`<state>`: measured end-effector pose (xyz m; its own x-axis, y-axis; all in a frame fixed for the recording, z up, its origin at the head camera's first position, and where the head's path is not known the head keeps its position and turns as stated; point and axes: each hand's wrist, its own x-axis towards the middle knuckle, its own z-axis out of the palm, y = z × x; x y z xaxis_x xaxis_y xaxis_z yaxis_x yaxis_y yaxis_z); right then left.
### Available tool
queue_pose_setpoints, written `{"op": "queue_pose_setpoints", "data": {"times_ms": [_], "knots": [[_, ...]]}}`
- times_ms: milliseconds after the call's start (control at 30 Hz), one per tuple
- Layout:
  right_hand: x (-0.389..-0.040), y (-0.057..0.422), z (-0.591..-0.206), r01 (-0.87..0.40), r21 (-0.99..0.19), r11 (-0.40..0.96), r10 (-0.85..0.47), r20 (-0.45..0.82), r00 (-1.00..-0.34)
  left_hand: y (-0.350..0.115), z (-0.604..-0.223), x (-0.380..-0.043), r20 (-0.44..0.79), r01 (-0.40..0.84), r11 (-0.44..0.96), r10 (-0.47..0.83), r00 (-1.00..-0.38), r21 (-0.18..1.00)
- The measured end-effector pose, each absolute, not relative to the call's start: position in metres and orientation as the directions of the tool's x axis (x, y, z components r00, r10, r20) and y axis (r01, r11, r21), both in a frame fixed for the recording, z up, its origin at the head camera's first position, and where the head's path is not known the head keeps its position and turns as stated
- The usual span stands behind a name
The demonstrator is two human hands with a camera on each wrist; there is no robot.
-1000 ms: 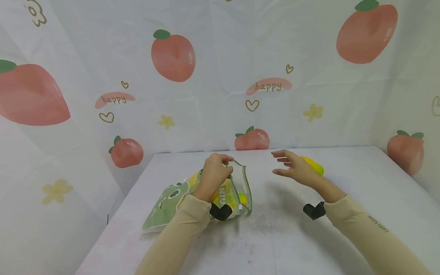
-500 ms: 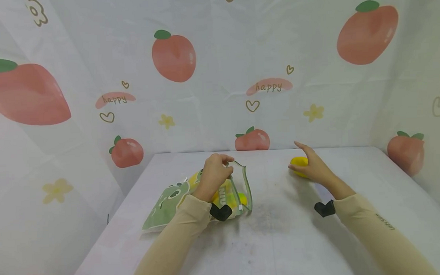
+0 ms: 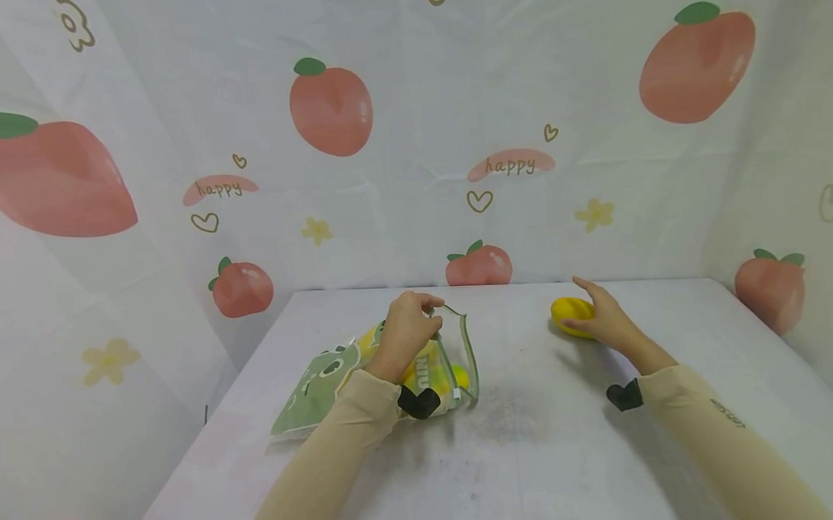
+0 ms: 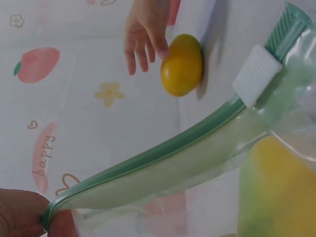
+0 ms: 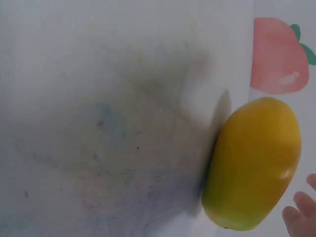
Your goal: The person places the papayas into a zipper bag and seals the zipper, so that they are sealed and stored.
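My left hand (image 3: 410, 325) pinches the upper edge of the opening of a clear zip bag (image 3: 317, 386) with a green cartoon print. The bag lies on the table, its mouth facing right. Inside it, near the mouth, shows a yellow-green fruit (image 4: 276, 187), partly covered by the print. A white slider (image 4: 257, 75) sits on the green zip strip. On the right, a yellow mango (image 3: 571, 316) with a greenish end (image 5: 237, 219) lies on the table. My right hand (image 3: 608, 320) is right beside it, fingers spread and not curled round it; its thumb overlaps the mango in the head view.
The white table (image 3: 493, 471) has grey smudges in front of the bag. Behind it and at both sides hangs a pale cloth (image 3: 401, 214) printed with peaches, flowers and hearts. A black wrist piece (image 3: 418, 403) sits on each cuff.
My right hand has moved right, from in front of the mango to its right side, uncovering more of it. My left hand has stayed on the bag's edge.
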<state>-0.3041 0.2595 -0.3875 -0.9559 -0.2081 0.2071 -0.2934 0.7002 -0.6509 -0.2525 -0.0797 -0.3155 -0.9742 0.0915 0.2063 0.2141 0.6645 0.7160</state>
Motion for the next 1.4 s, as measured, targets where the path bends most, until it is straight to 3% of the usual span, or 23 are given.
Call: {"op": "queue_pose_setpoints", "data": {"times_ms": [567, 1400], "knots": [[-0.314, 0.279, -0.401, -0.127, -0.682, 0.72, -0.163, 0.012, -0.987, -0.078, -0.315, -0.253, 0.199, 0.203, 0.67, 0.085, -0.976, 0.714], [-0.311, 0.286, -0.41, -0.083, -0.675, 0.733, -0.155, -0.046, -0.987, -0.078, -0.317, -0.254, 0.175, 0.185, 0.66, 0.081, -0.981, 0.728]]}}
